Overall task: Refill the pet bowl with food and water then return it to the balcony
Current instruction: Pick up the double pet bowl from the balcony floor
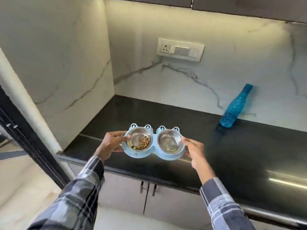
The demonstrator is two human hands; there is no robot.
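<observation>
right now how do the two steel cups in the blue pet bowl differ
The left cup holds a scatter of brown kibble; the right cup has none, and whether it holds water is unclear. The left cup sits beside the left hand, the right cup beside the right hand. Both are round, shiny steel, set in the blue pet bowl, each under a pair of frog eyes.

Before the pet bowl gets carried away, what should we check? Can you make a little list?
1. Left hand grips the pet bowl at its left end: ok.
2. Right hand grips its right end: ok.
3. Kibble in the left dish: ok, though only a small pile.
4. Water in the right dish: cannot tell, the steel just shines.
5. Bowl held level: ok.
6. Blue bottle on the counter capped: ok.
</observation>
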